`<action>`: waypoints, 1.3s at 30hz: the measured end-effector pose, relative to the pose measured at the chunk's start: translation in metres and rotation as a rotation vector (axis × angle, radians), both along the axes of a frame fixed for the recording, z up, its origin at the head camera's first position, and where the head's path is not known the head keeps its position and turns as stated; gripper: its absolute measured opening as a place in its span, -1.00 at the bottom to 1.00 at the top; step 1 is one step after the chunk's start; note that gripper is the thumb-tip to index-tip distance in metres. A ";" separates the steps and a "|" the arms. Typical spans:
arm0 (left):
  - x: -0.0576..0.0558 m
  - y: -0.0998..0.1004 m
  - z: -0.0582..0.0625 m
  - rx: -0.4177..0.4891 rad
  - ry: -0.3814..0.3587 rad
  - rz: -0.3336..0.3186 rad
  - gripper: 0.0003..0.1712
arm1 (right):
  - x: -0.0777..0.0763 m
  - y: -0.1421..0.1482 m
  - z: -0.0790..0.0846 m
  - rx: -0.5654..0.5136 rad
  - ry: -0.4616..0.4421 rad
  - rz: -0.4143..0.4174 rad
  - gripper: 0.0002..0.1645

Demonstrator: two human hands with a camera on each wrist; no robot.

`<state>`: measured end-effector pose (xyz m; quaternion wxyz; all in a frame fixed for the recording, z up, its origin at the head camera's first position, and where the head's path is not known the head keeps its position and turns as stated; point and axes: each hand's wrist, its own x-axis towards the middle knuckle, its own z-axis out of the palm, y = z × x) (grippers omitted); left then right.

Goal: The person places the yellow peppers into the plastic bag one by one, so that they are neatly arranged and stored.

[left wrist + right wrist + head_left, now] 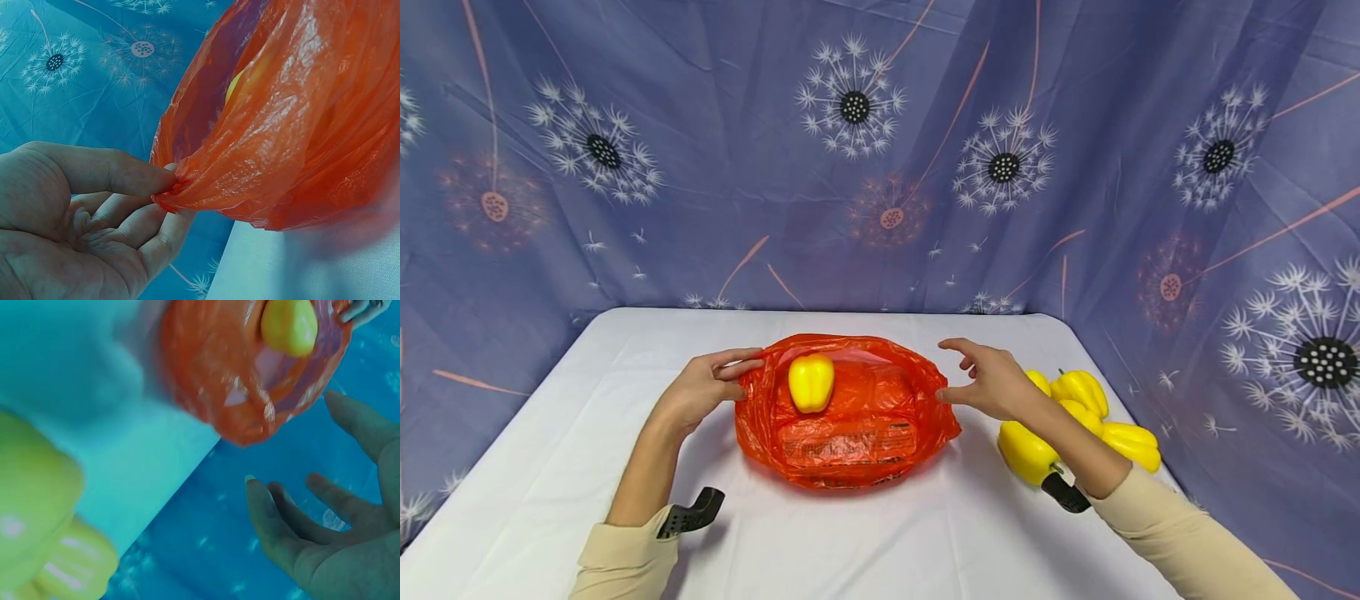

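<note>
A red plastic bag (850, 462) lies spread on the table with its mouth facing up. Inside it, toward the left, is one yellow bell pepper (811, 383). My left hand (700, 387) pinches the bag's left rim between thumb and fingers, as the left wrist view shows closely. At the bag's right end, my right hand (992, 387) has its fingers spread and holds nothing. In the right wrist view those fingers (359, 428) stand apart from the bag's edge.
Several yellow bell peppers (1028, 454) sit in a group at the table's right side, partly behind my right forearm. A white cloth covers the table (820, 550). Behind and beside it hangs a blue curtain (737, 167) with dandelion prints.
</note>
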<state>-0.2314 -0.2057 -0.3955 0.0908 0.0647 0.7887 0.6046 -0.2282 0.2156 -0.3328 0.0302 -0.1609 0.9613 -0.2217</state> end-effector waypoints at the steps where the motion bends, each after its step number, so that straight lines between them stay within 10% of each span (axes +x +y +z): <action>1: 0.000 0.000 0.000 0.001 0.000 0.000 -0.17 | 0.001 0.005 0.001 0.004 -0.004 -0.005 -0.12; 39: -0.001 0.004 -0.001 -0.007 -0.016 -0.008 -0.17 | 0.035 0.096 -0.018 0.230 -0.231 -0.013 -0.01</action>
